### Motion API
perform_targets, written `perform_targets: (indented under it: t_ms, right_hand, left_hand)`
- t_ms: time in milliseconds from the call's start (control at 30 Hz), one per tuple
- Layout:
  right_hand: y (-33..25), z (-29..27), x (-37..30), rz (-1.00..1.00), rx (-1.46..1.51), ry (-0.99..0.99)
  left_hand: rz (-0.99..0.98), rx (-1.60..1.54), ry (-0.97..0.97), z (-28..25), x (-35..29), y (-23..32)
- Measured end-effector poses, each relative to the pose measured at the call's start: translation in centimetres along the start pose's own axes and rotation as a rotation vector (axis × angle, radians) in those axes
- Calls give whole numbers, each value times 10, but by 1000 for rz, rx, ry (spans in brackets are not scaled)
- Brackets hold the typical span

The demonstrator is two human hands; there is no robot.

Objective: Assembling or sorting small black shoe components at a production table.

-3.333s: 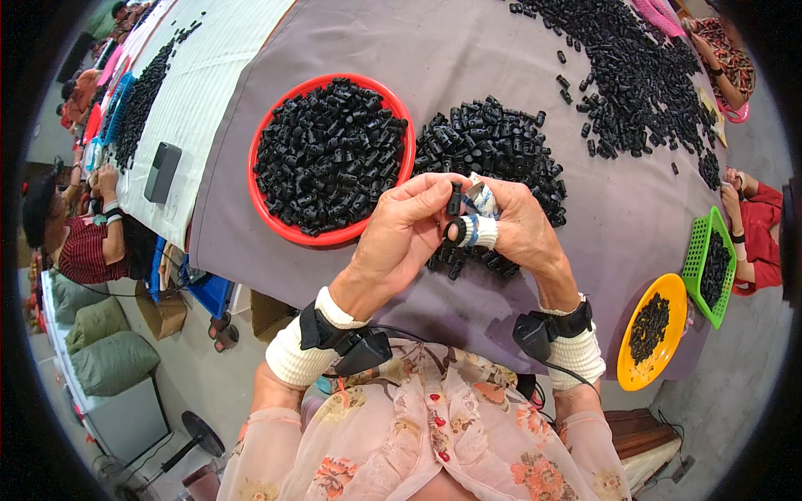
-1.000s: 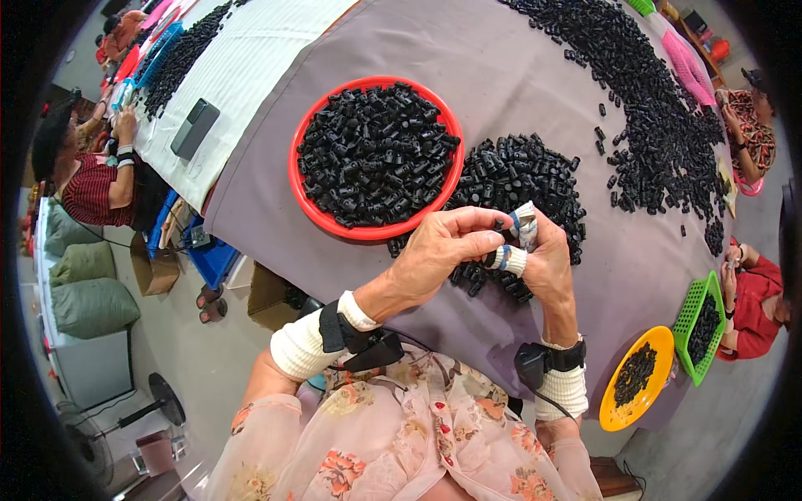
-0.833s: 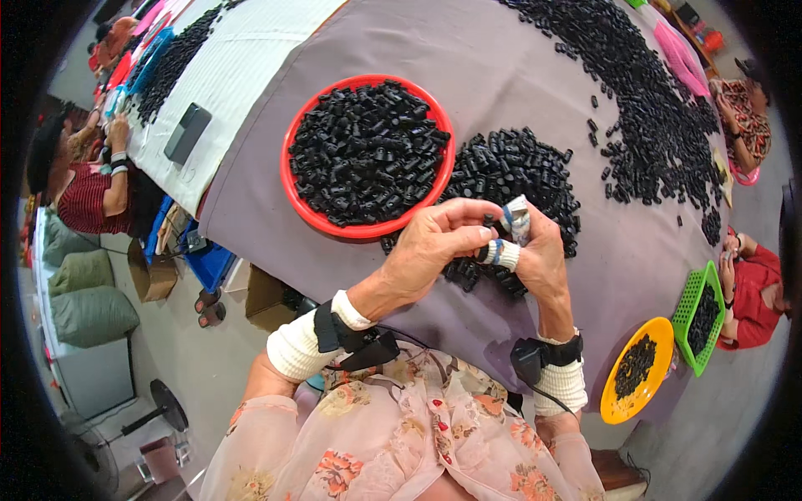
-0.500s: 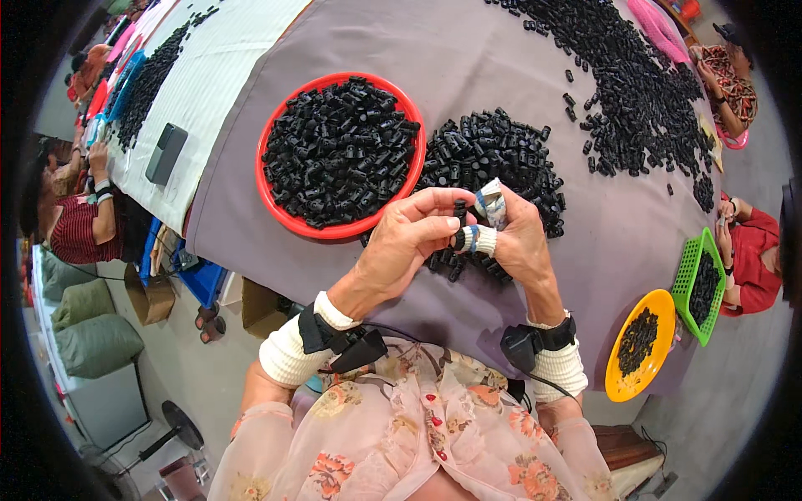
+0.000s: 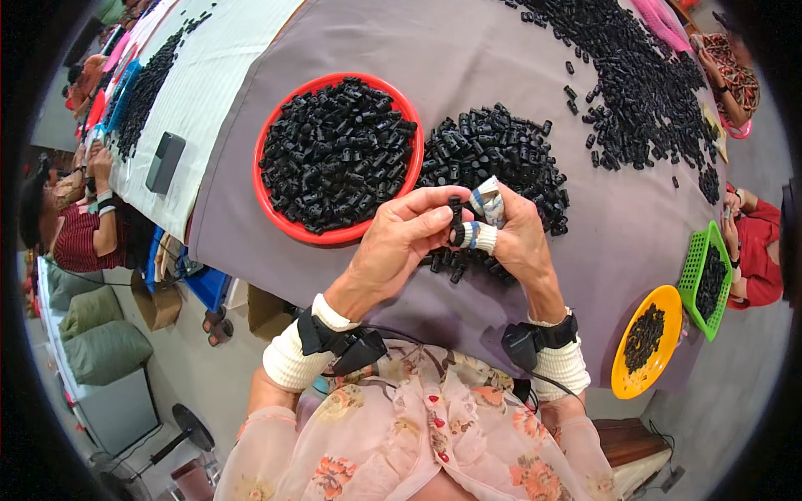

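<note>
My left hand (image 5: 388, 246) pinches a small black cylindrical plastic part (image 5: 455, 205) upright between thumb and fingertips. Facing it, my right hand (image 5: 522, 242) is closed with cloth-wrapped fingers against the same part; its exact grip is partly hidden. Black also shows at the tip of the lower wrapped finger, and I cannot tell whether that is a second part. Beneath and behind my hands lies a heap of similar black parts (image 5: 501, 154). A red round basin (image 5: 266, 196), filled with such parts, stands left of the heap.
A yellow plate (image 5: 622, 380) and a green basket (image 5: 692, 271) hold black pieces at the right table edge. A large spread of black parts (image 5: 635, 100) covers the far right. Other people sit at both sides. A dark box (image 5: 165, 163) rests on the white cloth at left.
Both hands stay nearly in place, with the black part still between them. The whole view has shifted slightly; hardly anything else differs.
</note>
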State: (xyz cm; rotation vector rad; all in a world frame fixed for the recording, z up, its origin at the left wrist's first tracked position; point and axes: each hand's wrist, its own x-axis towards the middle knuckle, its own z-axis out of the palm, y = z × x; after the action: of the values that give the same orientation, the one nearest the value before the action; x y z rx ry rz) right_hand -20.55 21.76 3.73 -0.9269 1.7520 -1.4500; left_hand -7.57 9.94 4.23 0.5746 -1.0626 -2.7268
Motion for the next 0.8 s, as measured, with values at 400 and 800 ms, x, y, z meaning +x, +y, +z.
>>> perform_targets:
  t_ms: [400,800]
  right_hand:
    - [6,-1,1,25,-2,-9]
    - [-7,12,-3,40,8,-24]
  left_hand:
    - [-2,-8,-11,-4,2,0]
    - [36,-63,20,-10,-3,2]
